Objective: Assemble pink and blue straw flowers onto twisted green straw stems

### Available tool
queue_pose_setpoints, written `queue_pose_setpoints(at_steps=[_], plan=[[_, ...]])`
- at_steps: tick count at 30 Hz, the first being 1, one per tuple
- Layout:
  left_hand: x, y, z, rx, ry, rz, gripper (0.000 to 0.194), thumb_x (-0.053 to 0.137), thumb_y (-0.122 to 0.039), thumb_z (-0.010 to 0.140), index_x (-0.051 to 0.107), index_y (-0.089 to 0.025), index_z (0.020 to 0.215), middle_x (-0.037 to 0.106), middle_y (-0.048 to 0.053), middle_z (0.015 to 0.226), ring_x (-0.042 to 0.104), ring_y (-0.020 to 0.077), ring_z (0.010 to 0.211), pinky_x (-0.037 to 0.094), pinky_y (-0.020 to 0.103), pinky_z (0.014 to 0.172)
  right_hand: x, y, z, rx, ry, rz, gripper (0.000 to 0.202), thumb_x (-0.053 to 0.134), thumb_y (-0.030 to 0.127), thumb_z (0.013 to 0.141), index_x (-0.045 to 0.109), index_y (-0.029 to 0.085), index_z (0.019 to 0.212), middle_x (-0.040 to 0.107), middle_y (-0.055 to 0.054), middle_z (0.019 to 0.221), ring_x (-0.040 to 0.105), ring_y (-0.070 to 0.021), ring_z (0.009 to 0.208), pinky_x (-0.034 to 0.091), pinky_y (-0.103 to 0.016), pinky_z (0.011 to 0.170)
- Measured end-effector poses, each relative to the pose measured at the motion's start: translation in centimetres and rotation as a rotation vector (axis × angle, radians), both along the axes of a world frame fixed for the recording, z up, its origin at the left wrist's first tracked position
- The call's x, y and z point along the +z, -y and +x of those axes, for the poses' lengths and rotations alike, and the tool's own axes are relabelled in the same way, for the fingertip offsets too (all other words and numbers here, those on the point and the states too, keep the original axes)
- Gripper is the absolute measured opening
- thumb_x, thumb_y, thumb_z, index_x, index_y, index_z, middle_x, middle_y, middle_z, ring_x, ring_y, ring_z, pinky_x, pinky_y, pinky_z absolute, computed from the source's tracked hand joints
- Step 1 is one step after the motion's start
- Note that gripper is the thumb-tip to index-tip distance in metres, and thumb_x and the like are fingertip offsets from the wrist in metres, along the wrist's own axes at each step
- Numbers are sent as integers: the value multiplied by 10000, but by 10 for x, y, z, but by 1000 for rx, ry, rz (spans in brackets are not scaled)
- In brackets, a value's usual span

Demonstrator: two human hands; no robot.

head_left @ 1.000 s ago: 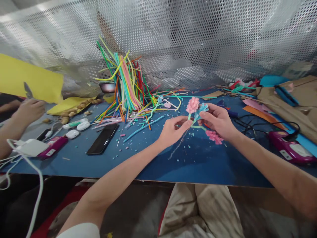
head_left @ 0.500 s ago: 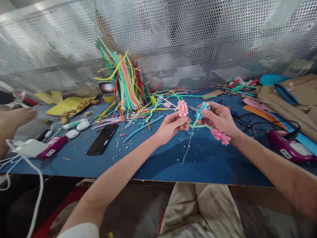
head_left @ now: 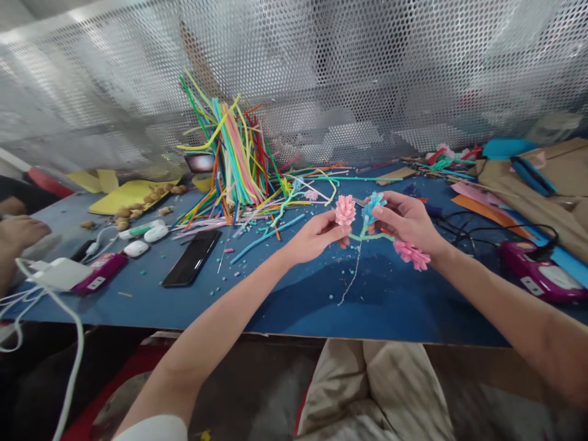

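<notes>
Both my hands hold a branching pipe-cleaner flower sprig above the table. My left hand [head_left: 319, 236] pinches the green stem just under a light pink flower [head_left: 345, 211]. Fingers of my right hand [head_left: 407, 220] close on a blue flower [head_left: 373, 207] at the middle branch. Below the right palm, a darker pink flower [head_left: 412, 255] hangs from the right-hand branch. A thin bare twisted wire [head_left: 353, 283] trails down from where the branches meet. Behind the blue flower shows a grey metal tip [head_left: 359, 202]; whether it is held or lying there I cannot tell.
A bundle of coloured pipe cleaners [head_left: 236, 153] stands against the perforated metal panel [head_left: 358, 73]. Left are a black phone [head_left: 192, 258], a white charger [head_left: 62, 273] with cables and another person's hand [head_left: 22, 236]. Right are a purple power strip [head_left: 537, 272] and cardboard [head_left: 505, 177].
The sprig and my left hand have shifted slightly; the pink flower sits a little lower and closer to the blue one. At far left, the other person's hand has drawn back.
</notes>
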State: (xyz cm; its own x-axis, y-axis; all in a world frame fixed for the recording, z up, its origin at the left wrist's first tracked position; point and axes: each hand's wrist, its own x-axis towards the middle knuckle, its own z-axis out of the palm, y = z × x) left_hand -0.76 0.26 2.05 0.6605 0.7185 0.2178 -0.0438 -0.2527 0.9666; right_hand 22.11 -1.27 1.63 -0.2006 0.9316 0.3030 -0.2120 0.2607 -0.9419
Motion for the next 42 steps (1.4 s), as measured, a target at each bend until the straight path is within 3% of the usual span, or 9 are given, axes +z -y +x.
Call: queue_pose_setpoints(at_steps=[9,12,17,21,24,28,32,36,42], plan=[[-1,-2,-4,-61,-37,35,288,630,-420,933,554,-148,991,620,61,922,688,155,813,594,299,794,0,-1,1,-25,-5,-9,231,810,368,795,725,218,949,695,-13,792,675,-139,643,614,-302,646],[-2,-3,-3,-11,-40,67,294,635,-431,929,581,-152,1002,635,52,901,659,136,786,567,275,749,2,-1,1,-13,-9,-46,252,808,382,794,723,214,962,690,-10,796,666,-130,637,610,-295,645],[-2,7,7,84,-24,58,362,691,-414,892,637,-170,1154,708,79,1043,650,130,839,532,257,741,3,-2,-1,-11,-33,-33,290,792,414,804,715,228,1012,692,-10,835,676,-138,698,618,-313,705],[-1,18,15,109,-100,-12,304,676,-425,899,731,-126,909,756,91,884,643,108,703,530,246,692,0,-4,-2,-16,3,-6,339,725,493,850,708,245,1079,728,-30,913,709,-164,774,624,-362,809],[-4,18,17,186,54,-118,309,702,-428,882,736,-121,887,765,91,873,616,85,627,527,230,630,-2,-6,1,-19,-4,18,369,649,523,900,696,259,1154,739,-63,1060,732,-208,919,609,-415,896],[-6,13,16,256,251,-262,318,733,-427,857,741,-120,938,766,85,903,567,55,572,505,195,543,-4,-5,4,-71,229,202,512,794,389,794,661,286,1277,725,-68,1175,713,-255,1012,583,-482,949],[-7,13,17,290,261,-289,350,760,-443,826,731,-109,926,769,98,913,569,57,562,511,192,513,-4,5,-4,-256,291,342,464,847,332,731,716,298,1175,751,-39,1115,718,-256,1020,591,-468,938],[-10,18,21,283,255,-247,370,748,-463,832,720,-109,938,770,107,936,584,63,570,547,206,530,-4,10,-12,-282,205,236,231,795,356,790,768,232,983,781,-47,870,756,-228,840,635,-393,811],[-15,18,22,333,285,-175,370,749,-471,828,700,-120,934,766,96,920,624,86,626,604,238,580,-8,6,-10,-282,259,288,158,712,318,857,777,175,866,779,-69,826,728,-192,700,629,-362,699]])
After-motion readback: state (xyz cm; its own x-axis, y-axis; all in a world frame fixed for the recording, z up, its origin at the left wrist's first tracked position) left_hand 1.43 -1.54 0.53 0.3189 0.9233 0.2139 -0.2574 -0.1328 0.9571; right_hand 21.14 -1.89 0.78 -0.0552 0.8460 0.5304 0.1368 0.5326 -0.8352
